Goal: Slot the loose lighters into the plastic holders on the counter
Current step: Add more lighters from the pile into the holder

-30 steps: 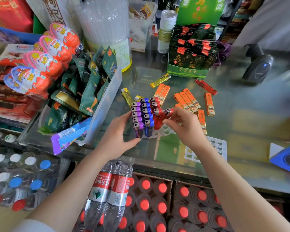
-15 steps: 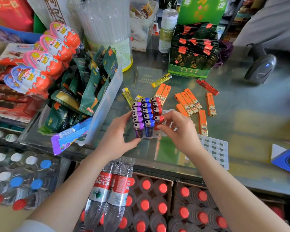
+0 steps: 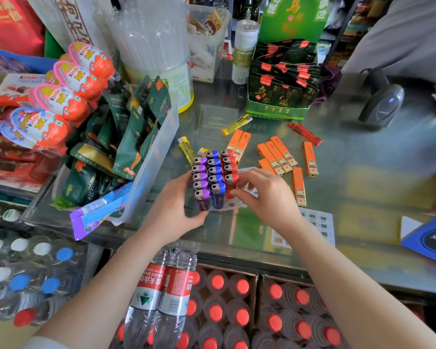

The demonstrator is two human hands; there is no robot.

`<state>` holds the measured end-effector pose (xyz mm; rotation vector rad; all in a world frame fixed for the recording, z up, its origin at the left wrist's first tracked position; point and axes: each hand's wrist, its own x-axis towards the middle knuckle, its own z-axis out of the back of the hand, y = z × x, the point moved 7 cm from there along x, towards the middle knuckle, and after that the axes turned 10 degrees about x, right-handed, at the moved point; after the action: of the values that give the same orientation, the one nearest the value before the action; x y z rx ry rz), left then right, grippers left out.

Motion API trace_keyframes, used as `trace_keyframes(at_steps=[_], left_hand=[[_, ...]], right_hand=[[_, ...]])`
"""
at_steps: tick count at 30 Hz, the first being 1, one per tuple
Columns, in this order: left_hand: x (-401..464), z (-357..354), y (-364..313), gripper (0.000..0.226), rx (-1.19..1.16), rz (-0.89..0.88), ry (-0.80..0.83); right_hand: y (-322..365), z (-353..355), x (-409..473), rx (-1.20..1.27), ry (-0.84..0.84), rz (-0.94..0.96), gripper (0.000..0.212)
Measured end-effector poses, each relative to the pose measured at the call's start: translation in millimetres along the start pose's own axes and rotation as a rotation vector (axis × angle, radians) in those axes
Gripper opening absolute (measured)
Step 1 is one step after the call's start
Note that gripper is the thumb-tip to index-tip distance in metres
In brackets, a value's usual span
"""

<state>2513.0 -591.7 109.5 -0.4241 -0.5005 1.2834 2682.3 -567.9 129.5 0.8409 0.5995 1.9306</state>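
Clear plastic holder sits near the counter's front edge, already carrying purple, blue and red rows. The left hand cups its left side, fingers curled against it, likely bracing it, while the right hand pinches a red lighter upright in the nearest red slot, seemingly seating it. Loose orange lighters lie toward the back.

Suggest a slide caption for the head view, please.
Left hand steadies the lighter holder; right hand seats a red lighter.
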Motion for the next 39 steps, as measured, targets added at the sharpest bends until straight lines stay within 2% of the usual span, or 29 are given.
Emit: trace_keyframes(at_steps=[3,5,7,11,15,20,26,28,30,32,34,39], left_hand=[[3.3,-1.4,0.3,0.052,-0.008,-0.003,0.022],[5.0,-2.5,0.6,0.052,-0.009,0.009,0.026],[8.6,-3.5,-1.3,0.048,-0.023,0.009,0.019],[14.5,-2.9,-6.9,0.047,-0.042,0.024,0.003],[18.3,-6.2,-3.1,0.049,-0.051,0.033,0.009],[18.7,-9.9,1.4,0.046,-0.049,0.046,0.019],[17.9,-3.7,-5.5,0.046,-0.07,0.02,-0.005],[16.8,0.6,-9.9,0.049,-0.08,0.01,-0.023],[13.6,2.4,-11.4,0.055,-0.074,0.008,-0.037],[8.3,1.0,-8.5,0.058,-0.065,0.016,-0.036],[2.1,-1.7,-2.1,0.062,-0.029,0.045,-0.029],[-8.3,-0.5,4.9,0.07,0.001,0.046,-0.038]], right_hand=[[-9.0,22.5,6.9,0.102,-0.061,-0.06,0.038],[-25.8,44.9,17.3,0.092,-0.203,-0.127,0.029],[-50.6,61.9,32.6,-0.05,-0.318,-0.202,0.017],[-93.3,73.6,60.9,-0.312,-0.296,-0.402,0.024],[-118.8,76.6,68.9,-0.388,-0.304,-0.571,0.028],[-126.9,70.0,74.8,-0.379,-0.256,-0.543,0.026],[-113.9,62.5,84.7,-0.556,-0.113,-0.491,0.019],[-101.2,63.8,85.0,-0.581,-0.142,-0.45,0.018],[-80.4,68.7,81.0,-0.46,-0.235,-0.404,0.02],[-54.9,70.4,70.7,-0.134,-0.305,-0.376,0.019],[-25.5,63.4,54.6,0.178,-0.298,-0.32,0.016],[2.2,32.8,9.9,0.649,-0.238,-0.326,0.022]])
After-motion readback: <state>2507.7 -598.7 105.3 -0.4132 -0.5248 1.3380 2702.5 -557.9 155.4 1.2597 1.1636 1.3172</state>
